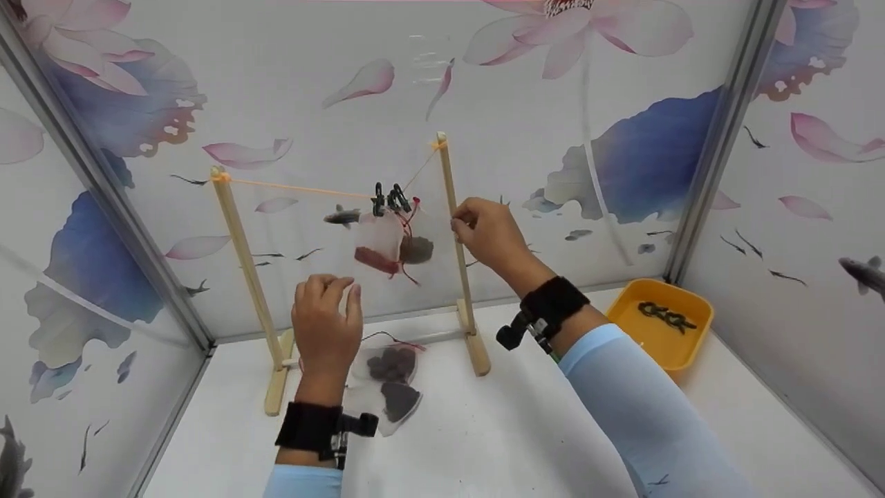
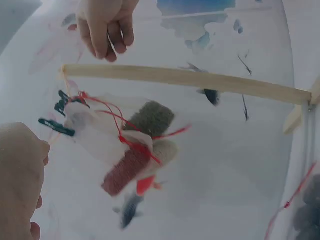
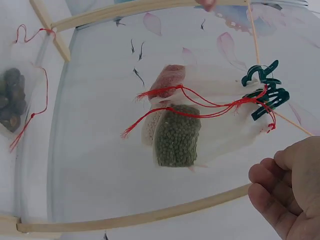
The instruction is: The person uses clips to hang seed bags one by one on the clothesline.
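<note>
Mesh drawstring bags hang from an orange string (image 1: 297, 187) by dark green clips (image 3: 267, 92). One bag holds red beans (image 2: 127, 170), another green beans (image 3: 176, 135), and a pale-filled bag (image 2: 164, 152) shows behind them. Red cords dangle from the bags. My left hand (image 1: 325, 325) is raised below and left of the bags, fingers loosely bent and holding nothing. To the right of the bags, my right hand (image 1: 489, 232) hovers by the right wooden post (image 1: 456, 228), its fingers loosely curled around nothing; its palm side shows in the right wrist view.
A left wooden post (image 1: 245, 270) bears the string's other end. On the white table (image 1: 498, 436) lie a bag of dark round pieces (image 1: 390, 363) and a bag with dark filling (image 1: 401, 401). A yellow tray (image 1: 626, 301) at the right holds several green clips (image 1: 667, 317). Flower-printed panels surround the table.
</note>
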A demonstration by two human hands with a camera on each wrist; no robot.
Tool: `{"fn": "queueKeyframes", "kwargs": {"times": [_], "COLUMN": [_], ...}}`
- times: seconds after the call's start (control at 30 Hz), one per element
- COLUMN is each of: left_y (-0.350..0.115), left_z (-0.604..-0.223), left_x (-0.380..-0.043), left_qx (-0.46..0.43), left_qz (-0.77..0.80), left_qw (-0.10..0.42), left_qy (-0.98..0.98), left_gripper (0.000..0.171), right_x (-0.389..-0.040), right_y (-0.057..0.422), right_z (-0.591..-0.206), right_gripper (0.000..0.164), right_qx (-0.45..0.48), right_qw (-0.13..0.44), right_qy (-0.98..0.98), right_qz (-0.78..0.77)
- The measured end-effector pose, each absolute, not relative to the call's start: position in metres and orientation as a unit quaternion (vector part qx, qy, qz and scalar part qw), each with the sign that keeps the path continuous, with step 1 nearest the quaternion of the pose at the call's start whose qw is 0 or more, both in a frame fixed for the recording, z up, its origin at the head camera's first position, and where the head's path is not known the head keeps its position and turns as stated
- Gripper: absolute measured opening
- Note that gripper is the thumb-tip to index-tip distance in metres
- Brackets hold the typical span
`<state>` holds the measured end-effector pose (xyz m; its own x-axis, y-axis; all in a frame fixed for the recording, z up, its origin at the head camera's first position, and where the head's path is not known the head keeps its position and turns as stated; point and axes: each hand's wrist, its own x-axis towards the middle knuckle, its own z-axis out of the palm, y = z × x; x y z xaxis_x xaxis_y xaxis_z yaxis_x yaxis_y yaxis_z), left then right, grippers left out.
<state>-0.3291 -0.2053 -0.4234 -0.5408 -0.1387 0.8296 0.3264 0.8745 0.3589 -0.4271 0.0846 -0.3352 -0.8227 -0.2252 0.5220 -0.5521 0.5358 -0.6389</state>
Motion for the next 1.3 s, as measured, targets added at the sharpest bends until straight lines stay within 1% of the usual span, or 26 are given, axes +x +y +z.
{"fn": "queueKeyframes", "kwargs": {"times": [0.07, 0.13, 0.3, 0.4, 0.53, 0.67, 0.83, 0.97, 1.03, 1.13, 1.2, 1.3], "left_y": [-0.221, -0.237, -0.272, -0.286, -0.296, -0.302, -0.307, -0.310, -0.312, -0.314, -0.316, -0.317], "left_z": [-0.446, -0.467, -0.511, -0.526, -0.539, -0.550, -0.559, -0.564, -0.566, -0.567, -0.567, -0.561], "left_x": [-0.325, -0.320, -0.307, -0.299, -0.293, -0.291, -0.289, -0.287, -0.287, -0.287, -0.287, -0.286], "left_qx": [-0.019, 0.025, 0.132, 0.166, 0.193, 0.217, 0.228, 0.230, 0.230, 0.231, 0.233, 0.235], "left_qz": [-0.249, -0.254, -0.256, -0.257, -0.251, -0.240, -0.227, -0.226, -0.225, -0.220, -0.217, -0.209], "left_qw": [0.461, 0.429, 0.300, 0.241, 0.193, 0.155, 0.120, 0.104, 0.101, 0.098, 0.092, 0.079], "left_qy": [-0.851, -0.867, -0.909, -0.921, -0.929, -0.934, -0.939, -0.941, -0.941, -0.943, -0.944, -0.946], "left_gripper": [0.019, 0.021, 0.033, 0.039, 0.046, 0.050, 0.044, 0.043, 0.043, 0.044, 0.047, 0.050], "right_x": [-0.428, -0.430, -0.434, -0.434, -0.434, -0.435, -0.436, -0.426, -0.421, -0.417, -0.422, -0.428], "right_y": [0.097, 0.111, 0.150, 0.172, 0.202, 0.236, 0.278, 0.307, 0.322, 0.345, 0.359, 0.372], "right_z": [-0.342, -0.351, -0.382, -0.405, -0.431, -0.452, -0.477, -0.489, -0.497, -0.510, -0.521, -0.532], "right_gripper": [0.011, 0.011, 0.011, 0.012, 0.015, 0.019, 0.026, 0.038, 0.041, 0.042, 0.039, 0.045], "right_qx": [0.221, 0.211, 0.178, 0.159, 0.115, 0.060, 0.016, -0.032, -0.057, -0.083, -0.095, -0.107], "right_qw": [0.196, 0.200, 0.203, 0.185, 0.146, 0.096, 0.040, -0.024, -0.046, -0.057, -0.060, -0.073], "right_qy": [-0.858, -0.861, -0.874, -0.887, -0.901, -0.915, -0.931, -0.927, -0.925, -0.929, -0.939, -0.948], "right_qz": [0.419, 0.417, 0.404, 0.392, 0.391, 0.387, 0.363, 0.372, 0.372, 0.357, 0.326, 0.292]}}
